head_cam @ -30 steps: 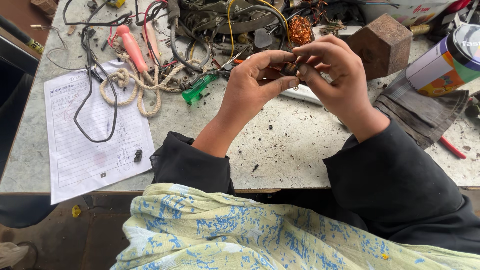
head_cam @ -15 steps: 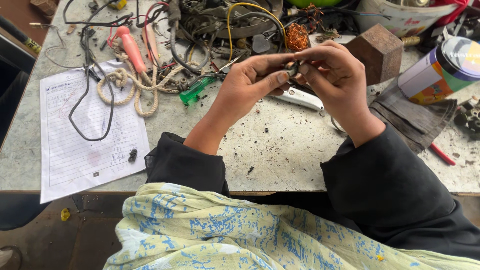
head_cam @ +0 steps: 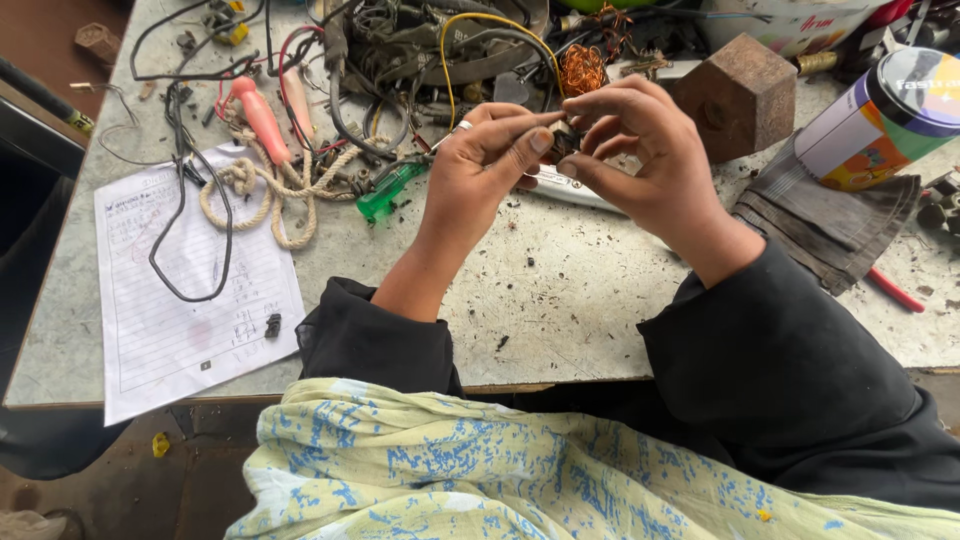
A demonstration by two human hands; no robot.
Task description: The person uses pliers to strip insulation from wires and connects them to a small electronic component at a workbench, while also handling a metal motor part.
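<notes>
My left hand (head_cam: 485,165) and my right hand (head_cam: 640,150) meet above the worn grey workbench (head_cam: 560,300). Between their fingertips sits a small dark part (head_cam: 562,140), pinched from both sides; most of it is hidden by my fingers. A ring shows on my left hand. Just behind my hands lie a copper wire coil (head_cam: 582,68) and a yellow wire (head_cam: 480,30) in a tangle of cables. A white flat tool (head_cam: 565,188) lies on the bench under my hands.
A green-handled screwdriver (head_cam: 385,190), a pink-handled tool (head_cam: 260,110), a rope (head_cam: 265,195) and a black cable lie left, beside a lined paper sheet (head_cam: 190,300). At right are a rusty hexagonal block (head_cam: 745,95), a can (head_cam: 880,120), a dark cloth (head_cam: 830,225) and a red-handled tool (head_cam: 895,290).
Both hands stay together on the small part, with only slight finger shifts. The view has drifted a little.
</notes>
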